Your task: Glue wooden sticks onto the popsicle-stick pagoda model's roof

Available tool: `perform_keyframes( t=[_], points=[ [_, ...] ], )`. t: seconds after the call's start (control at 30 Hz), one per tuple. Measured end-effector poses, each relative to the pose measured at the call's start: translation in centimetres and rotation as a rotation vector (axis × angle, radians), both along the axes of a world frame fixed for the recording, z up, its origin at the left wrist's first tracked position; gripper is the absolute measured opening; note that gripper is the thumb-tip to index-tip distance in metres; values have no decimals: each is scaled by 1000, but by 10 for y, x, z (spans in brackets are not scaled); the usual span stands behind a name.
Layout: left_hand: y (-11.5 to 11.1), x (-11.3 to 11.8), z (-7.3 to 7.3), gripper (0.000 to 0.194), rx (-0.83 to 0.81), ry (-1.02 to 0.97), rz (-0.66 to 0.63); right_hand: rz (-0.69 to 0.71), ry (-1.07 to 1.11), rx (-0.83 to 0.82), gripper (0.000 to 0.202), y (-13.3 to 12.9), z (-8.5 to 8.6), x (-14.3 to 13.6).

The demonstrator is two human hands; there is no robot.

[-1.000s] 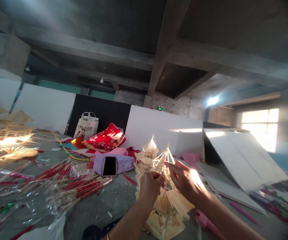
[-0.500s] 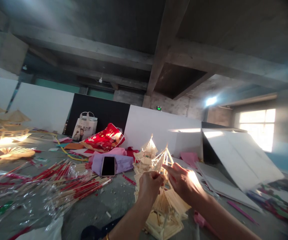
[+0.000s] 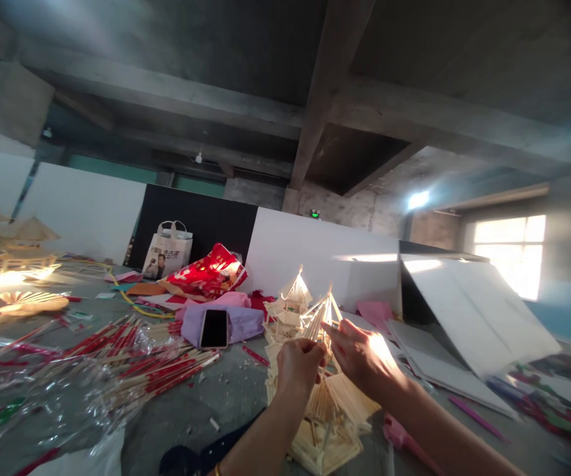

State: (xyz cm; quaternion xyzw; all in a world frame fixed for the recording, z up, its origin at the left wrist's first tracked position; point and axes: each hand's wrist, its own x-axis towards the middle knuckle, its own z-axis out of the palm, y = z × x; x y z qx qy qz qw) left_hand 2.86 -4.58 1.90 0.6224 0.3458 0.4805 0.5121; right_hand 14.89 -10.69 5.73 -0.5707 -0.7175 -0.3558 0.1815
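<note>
A pale model pavilion (image 3: 322,423) built of thin wooden sticks stands before me, with a pointed, partly open stick roof (image 3: 316,322) on top. My left hand (image 3: 298,367) is closed in a pinch at the roof's lower left edge; its fingertips hide what lies between them. From the right, my right hand (image 3: 362,354) reaches in with its index finger stretched out to the roof sticks. Its other fingers are partly bent, and the thumb is hidden. Just behind stands another small stick tower (image 3: 296,294) with a pointed roof.
Red-wrapped bundles of sticks (image 3: 166,370) and clear plastic wrappers (image 3: 62,403) spread over the left side. A phone (image 3: 215,329) leans on purple cloth (image 3: 248,324). Further back are a red bag (image 3: 209,274) and a white carrier bag (image 3: 168,251). White boards (image 3: 478,311) lie at right.
Both hands stay at the roof almost unmoved. My right hand's fingers have shifted very slightly; the model stands as before.
</note>
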Motion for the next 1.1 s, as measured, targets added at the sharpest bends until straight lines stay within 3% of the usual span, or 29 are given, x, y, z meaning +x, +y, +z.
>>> perform_keyframes(
  t=[0.27,0.53,0.67,0.9,0.97,1.1],
  points=[
    [-7,-5,-1,17,-105,-155,-123,24,-17,27,30,0,-1,1],
    [-10,-17,1,23,-282,-295,-279,4,-52,19,30,1,-1,0],
    [-9,-24,2,25,-292,-289,-270,-10,-59,-2,28,-1,0,1],
    [8,-35,10,21,-35,-148,-136,60,-26,-11,27,0,-1,9],
    [12,-34,12,21,123,-46,-51,65,-30,-8,26,0,-1,10],
    [11,-30,16,20,605,167,128,36,-59,-15,27,0,-1,9]
  ],
)
